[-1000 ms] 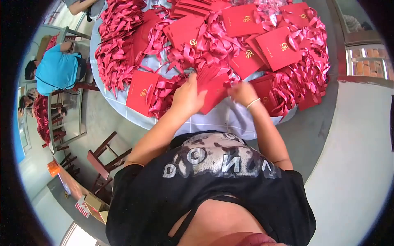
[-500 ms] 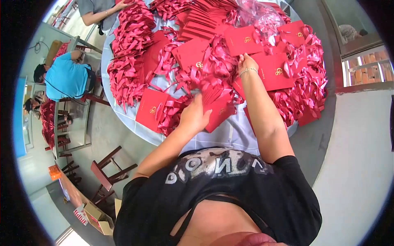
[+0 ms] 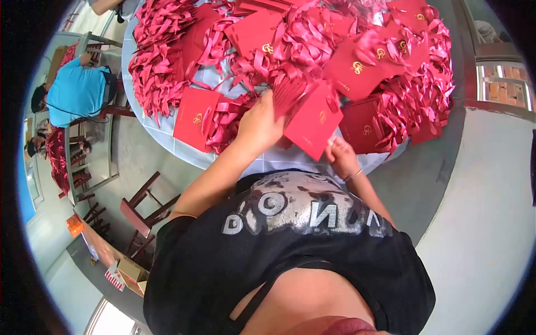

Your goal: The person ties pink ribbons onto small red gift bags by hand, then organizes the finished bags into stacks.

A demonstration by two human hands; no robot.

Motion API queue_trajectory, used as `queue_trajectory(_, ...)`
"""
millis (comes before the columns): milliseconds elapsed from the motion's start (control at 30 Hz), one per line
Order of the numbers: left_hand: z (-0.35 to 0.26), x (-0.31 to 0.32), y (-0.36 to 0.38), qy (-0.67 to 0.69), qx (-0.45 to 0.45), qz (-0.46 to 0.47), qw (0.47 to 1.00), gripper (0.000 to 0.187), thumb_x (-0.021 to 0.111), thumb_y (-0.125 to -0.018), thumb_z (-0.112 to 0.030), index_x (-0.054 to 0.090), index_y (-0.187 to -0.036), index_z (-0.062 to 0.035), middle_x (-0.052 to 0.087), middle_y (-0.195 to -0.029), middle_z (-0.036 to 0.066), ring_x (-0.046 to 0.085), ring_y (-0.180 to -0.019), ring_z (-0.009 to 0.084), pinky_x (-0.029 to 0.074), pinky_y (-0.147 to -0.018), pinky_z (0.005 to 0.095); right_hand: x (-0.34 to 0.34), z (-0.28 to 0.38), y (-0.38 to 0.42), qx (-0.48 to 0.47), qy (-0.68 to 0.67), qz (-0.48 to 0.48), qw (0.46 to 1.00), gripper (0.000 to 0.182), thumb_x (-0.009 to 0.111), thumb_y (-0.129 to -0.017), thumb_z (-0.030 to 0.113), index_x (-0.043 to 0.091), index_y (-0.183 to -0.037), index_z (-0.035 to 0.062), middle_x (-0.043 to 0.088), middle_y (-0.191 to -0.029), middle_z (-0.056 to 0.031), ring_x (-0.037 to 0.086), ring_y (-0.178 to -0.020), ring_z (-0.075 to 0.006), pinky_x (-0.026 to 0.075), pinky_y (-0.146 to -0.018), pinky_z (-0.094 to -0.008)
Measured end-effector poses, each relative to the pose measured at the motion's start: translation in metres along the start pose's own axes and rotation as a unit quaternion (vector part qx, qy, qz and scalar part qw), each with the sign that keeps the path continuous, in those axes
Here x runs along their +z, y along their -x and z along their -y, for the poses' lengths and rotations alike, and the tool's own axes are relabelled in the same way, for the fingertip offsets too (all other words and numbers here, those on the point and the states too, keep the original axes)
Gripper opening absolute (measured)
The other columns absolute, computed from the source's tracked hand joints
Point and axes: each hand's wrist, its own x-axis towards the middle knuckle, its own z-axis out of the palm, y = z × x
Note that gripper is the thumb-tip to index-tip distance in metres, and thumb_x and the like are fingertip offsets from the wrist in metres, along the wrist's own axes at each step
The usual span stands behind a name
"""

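Many red bags with pink ribbon handles and gold lettering cover the round table [image 3: 184, 153]. My left hand [image 3: 261, 124] is wrapped round a fanned stack of red bags [image 3: 287, 96] near the front of the table. Beside that stack, my right hand [image 3: 341, 156] pinches the lower corner of one red bag [image 3: 315, 120], which is tilted, its gold logo facing up. Another red bag [image 3: 195, 117] lies flat to the left of my left hand, and more bags [image 3: 363, 64] lie beyond my right hand.
A person in a blue shirt [image 3: 78, 92] sits at the left by another table. Part of another person's arm [image 3: 105, 5] shows at the top left. A wooden stool [image 3: 137, 215] stands on the floor at left. A wall [image 3: 480, 184] is at the right.
My right hand has come back toward my body from the bags farther off and now holds a bag's corner. My left hand stays on the stack. The view has shifted.
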Motion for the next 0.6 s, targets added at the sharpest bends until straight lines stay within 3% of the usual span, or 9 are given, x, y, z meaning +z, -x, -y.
queue_trajectory(100, 0.000, -0.001, -0.001, -0.021, 0.037, -0.004, 0.999, 0.068, 0.072, -0.083, -0.032, 0.042, -0.130, 0.0070, 0.064, -0.108, 0.030, 0.064, -0.099, 0.0455, 0.053, -0.084, 0.0509, -0.001, -0.031, -0.001, 0.034, -0.013, -0.015, 0.999, 0.012, 0.054, -0.102, 0.018, 0.058, -0.097, 0.0070, 0.057, -0.073, 0.0005, 0.048, -0.057, -0.0098, 0.039, -0.054, -0.0236)
queue_trajectory(267, -0.018, -0.006, 0.000, 0.005, 0.015, 0.018, 1.000, 0.077, 0.073, -0.082, -0.036, 0.039, -0.135, 0.0075, 0.062, -0.113, 0.031, 0.063, -0.105, 0.0450, 0.053, -0.087, 0.0489, 0.006, -0.035, -0.029, 0.075, 0.027, -0.030, 0.996, 0.016, 0.055, -0.102, 0.020, 0.061, -0.093, 0.0073, 0.064, -0.076, -0.0014, 0.055, -0.058, -0.0112, 0.042, -0.055, -0.0242)
queue_trajectory(367, -0.024, -0.005, 0.007, -0.048, 0.039, 0.018, 0.998, 0.078, 0.075, -0.081, -0.033, 0.037, -0.137, 0.0063, 0.060, -0.117, 0.031, 0.061, -0.107, 0.0451, 0.052, -0.089, 0.0483, 0.016, -0.018, -0.039, 0.124, 0.192, -0.052, 0.972, 0.018, 0.055, -0.102, 0.021, 0.063, -0.095, 0.0063, 0.066, -0.077, -0.0006, 0.058, -0.060, -0.0082, 0.045, -0.056, -0.0243)
queue_trajectory(400, -0.020, 0.000, 0.008, -0.044, 0.030, 0.017, 0.998, 0.078, 0.075, -0.080, -0.032, 0.037, -0.138, 0.0050, 0.059, -0.120, 0.030, 0.061, -0.109, 0.0451, 0.051, -0.091, 0.0480, 0.013, -0.006, -0.044, 0.111, 0.398, -0.045, 0.910, 0.017, 0.060, -0.097, 0.020, 0.065, -0.096, 0.0032, 0.071, -0.078, -0.0072, 0.066, -0.062, -0.0194, 0.052, -0.056, -0.0330)
queue_trajectory(433, -0.019, 0.003, 0.009, -0.040, 0.021, 0.016, 0.999, 0.078, 0.076, -0.080, -0.030, 0.037, -0.138, 0.0038, 0.058, -0.123, 0.029, 0.060, -0.110, 0.0450, 0.050, -0.093, 0.0476, 0.017, 0.010, -0.044, 0.015, 0.525, -0.085, 0.847, 0.019, 0.062, -0.094, 0.020, 0.065, -0.096, 0.0019, 0.071, -0.080, -0.0108, 0.067, -0.065, -0.0251, 0.053, -0.058, -0.0375)
queue_trajectory(500, -0.023, 0.002, 0.008, -0.047, 0.003, 0.027, 0.999, 0.080, 0.076, -0.080, -0.029, 0.035, -0.139, 0.0055, 0.058, -0.123, 0.030, 0.060, -0.110, 0.0454, 0.050, -0.092, 0.0478, 0.030, 0.049, -0.039, -0.175, 0.726, -0.155, 0.646, 0.023, 0.066, -0.089, 0.021, 0.064, -0.097, -0.0007, 0.070, -0.084, -0.0182, 0.069, -0.071, -0.0364, 0.055, -0.063, -0.0467)
queue_trajectory(567, -0.023, 0.002, 0.009, -0.053, 0.011, 0.021, 0.998, 0.079, 0.075, -0.080, -0.027, 0.035, -0.138, 0.0074, 0.059, -0.119, 0.031, 0.061, -0.107, 0.0457, 0.051, -0.090, 0.0481, 0.056, 0.108, -0.031, -0.296, 0.656, -0.257, 0.645, 0.034, 0.069, -0.085, 0.022, 0.063, -0.109, -0.0007, 0.069, -0.091, -0.0247, 0.066, -0.080, -0.0460, 0.054, -0.072, -0.0522)
queue_trajectory(600, -0.021, 0.004, 0.009, -0.056, 0.029, 0.008, 0.998, 0.077, 0.075, -0.080, -0.025, 0.035, -0.137, 0.0083, 0.060, -0.116, 0.032, 0.062, -0.104, 0.0458, 0.052, -0.087, 0.0485, 0.057, 0.129, -0.035, -0.317, 0.663, -0.296, 0.610, 0.043, 0.069, -0.085, 0.023, 0.057, -0.118, -0.0015, 0.068, -0.093, -0.0254, 0.066, -0.083, -0.0448, 0.054, -0.074, -0.0515)
